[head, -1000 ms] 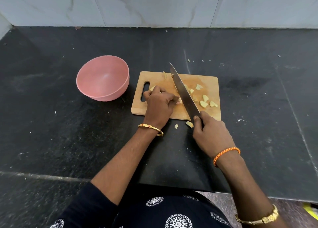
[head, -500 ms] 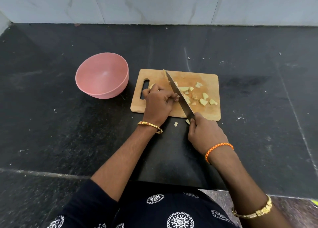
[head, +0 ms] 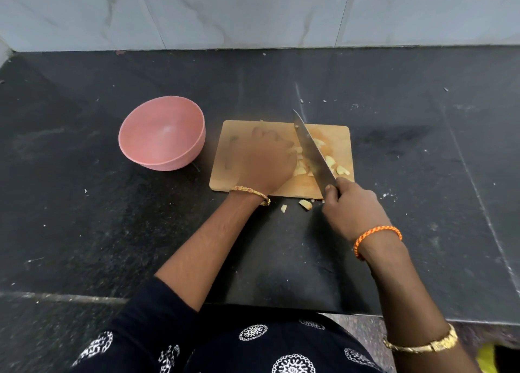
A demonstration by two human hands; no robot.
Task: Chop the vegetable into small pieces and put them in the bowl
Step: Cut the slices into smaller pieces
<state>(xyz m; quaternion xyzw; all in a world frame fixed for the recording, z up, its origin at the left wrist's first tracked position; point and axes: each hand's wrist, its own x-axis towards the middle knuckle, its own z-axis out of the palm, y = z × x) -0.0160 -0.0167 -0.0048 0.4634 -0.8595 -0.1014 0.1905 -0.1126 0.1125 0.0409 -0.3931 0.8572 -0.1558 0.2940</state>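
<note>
While both forearms reach forward over the black stone counter [head: 84, 232] below a pale marble-tiled wall [head: 253, 9], the left hand [head: 264, 164], motion-blurred, lies on the rectangular wooden chopping board [head: 342, 136]; whether it grasps anything I cannot tell. The right hand [head: 351, 206] clenches the handle of the long steel knife [head: 311, 150], angled above the pale yellow vegetable pieces [head: 330, 161] on the board, with two stray bits [head: 305, 204] on the counter and the round pink bowl [head: 161, 133] just left.

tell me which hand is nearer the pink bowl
Left. The left hand is over the cutting board, just right of the pink bowl. The right hand grips the knife at the board's near right corner, farther away.
</note>
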